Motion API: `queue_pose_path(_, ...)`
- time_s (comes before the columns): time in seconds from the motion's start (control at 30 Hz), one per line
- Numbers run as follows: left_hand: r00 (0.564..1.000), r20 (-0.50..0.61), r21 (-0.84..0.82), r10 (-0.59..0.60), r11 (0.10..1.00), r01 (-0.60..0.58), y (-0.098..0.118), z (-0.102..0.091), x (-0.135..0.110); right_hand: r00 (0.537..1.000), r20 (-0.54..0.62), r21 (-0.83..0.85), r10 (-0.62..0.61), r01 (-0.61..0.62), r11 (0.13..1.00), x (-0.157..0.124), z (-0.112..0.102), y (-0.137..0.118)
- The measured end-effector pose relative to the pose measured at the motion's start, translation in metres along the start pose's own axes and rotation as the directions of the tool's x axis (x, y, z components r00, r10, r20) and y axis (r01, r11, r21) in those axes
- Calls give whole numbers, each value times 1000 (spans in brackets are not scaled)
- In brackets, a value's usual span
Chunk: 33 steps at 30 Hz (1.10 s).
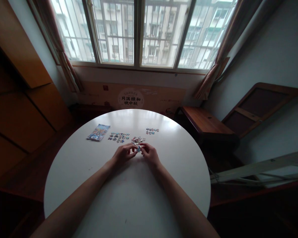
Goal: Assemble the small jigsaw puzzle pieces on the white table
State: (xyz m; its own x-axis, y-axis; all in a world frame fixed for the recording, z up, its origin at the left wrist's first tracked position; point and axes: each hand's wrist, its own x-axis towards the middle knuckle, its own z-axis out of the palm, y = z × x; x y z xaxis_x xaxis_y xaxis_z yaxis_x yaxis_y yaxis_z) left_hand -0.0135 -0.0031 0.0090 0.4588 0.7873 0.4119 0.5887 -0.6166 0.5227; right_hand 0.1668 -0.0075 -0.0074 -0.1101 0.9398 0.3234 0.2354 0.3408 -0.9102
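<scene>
Between my two hands, near the middle of the white round table (64, 178), is a small blue jigsaw puzzle piece (138, 149). My left hand (124, 151) pinches it from the left, and the fingers of my right hand (149, 153) close on it from the right. Whether it is one piece or two joined is too small to tell. Just beyond my fingertips lies a heap of loose puzzle pieces (138, 140). A spread group of pieces (118, 137) sits to the left, and a smaller group in short rows (152, 131) lies farther back on the right.
A colourful picture packet (99, 132) lies at the table's left. Behind the table are a printed board (99, 96) and a barred window. A low wooden bench (206, 120) stands beyond the right edge, with wooden cabinets (22, 115) on the left.
</scene>
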Motion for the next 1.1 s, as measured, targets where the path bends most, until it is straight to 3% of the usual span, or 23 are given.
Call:
queue_pose_path(0.27, 999, -39, 38, -10, 999, 12, -3, 2, -2, 993, 38, -204, -108, 113, 972, -3, -2, -8)
queue_pose_path(0.83, 1000, -9, 17, -23, 1000, 23, -3, 1, -1, 988, 103, -286, -113, 138, 948, -4, -4, -9)
queue_pose_path(1.1, 999, 9, 21, -43, 999, 43, -4, 3, -1, 993, 97, -249, -74, 96, 964, -4, -2, -7)
